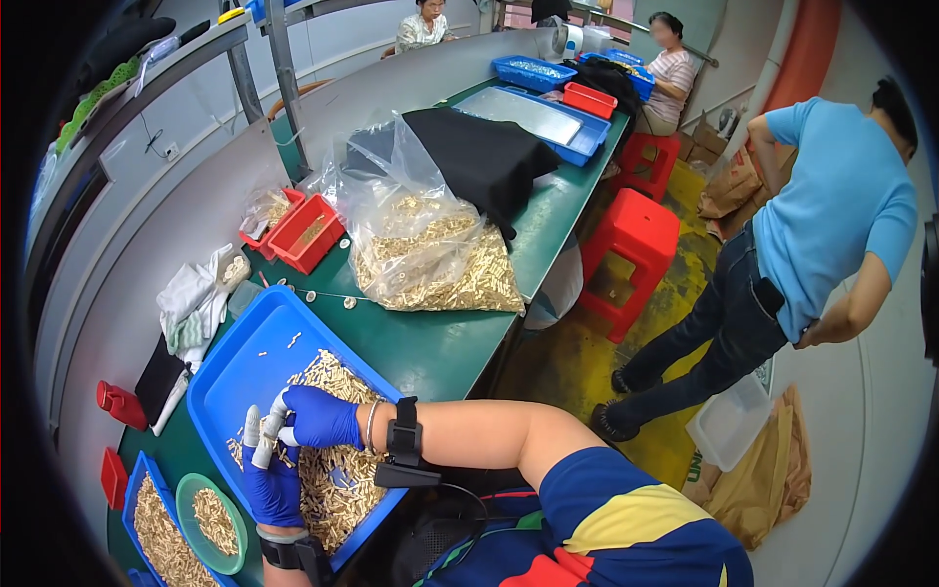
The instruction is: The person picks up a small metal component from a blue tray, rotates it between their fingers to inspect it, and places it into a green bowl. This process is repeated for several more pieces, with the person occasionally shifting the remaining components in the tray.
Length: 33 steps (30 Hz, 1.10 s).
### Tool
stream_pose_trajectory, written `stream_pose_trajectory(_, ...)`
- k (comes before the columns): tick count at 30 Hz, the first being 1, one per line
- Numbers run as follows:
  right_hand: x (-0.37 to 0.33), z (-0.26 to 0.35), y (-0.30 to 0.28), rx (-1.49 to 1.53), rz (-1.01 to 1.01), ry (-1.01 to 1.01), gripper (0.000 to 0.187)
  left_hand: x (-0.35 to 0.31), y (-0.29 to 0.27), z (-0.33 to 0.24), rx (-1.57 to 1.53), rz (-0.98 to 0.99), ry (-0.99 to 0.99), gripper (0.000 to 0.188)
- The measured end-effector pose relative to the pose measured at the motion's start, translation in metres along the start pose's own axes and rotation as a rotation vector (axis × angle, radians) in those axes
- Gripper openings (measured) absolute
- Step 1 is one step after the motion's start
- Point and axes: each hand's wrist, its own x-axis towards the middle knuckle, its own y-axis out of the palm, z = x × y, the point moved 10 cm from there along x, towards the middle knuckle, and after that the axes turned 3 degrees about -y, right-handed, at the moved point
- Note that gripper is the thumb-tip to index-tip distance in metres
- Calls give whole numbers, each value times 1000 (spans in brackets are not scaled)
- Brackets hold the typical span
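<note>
The fingers of the left hand [274,491] and right hand [325,421] bunch so close that you can't tell what they pinch. The gold pieces [337,494] are too tiny to see well, and the right hand hides some. The left arm [284,536] covers part of the big blue tray [240,364]. The bottom edge cuts off that arm and the small blue tray [167,500]. The black cloth [479,161] hides what's under it. A seated person's [675,78] face is blurry.
</note>
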Motion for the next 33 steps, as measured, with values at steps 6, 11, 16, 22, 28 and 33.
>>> stream_pose_trajectory(6, 2, 5, -2, -331, 41, -1, 17, 0, -5, 3, -48, 10, -24, 56)
stream_pose_trajectory(11, 1, 12, -3, -336, 76, 10, 15, 1, -8, 2, -80, 18, -16, 53)
stream_pose_trajectory(16, 1, 40, -16, -349, -115, -262, 10, 9, -28, -3, 0, -88, 11, 51)
stream_pose_trajectory(22, -7, 55, 4, -419, 66, -454, 6, 4, -12, 9, 151, -58, -117, 51)
stream_pose_trajectory(28, -6, 49, 3, -474, 77, -385, 6, 3, -7, 11, 167, 25, -125, 58)
stream_pose_trajectory(33, -7, 45, 12, -457, 139, -413, 8, 1, -6, 12, 122, 85, -132, 59)
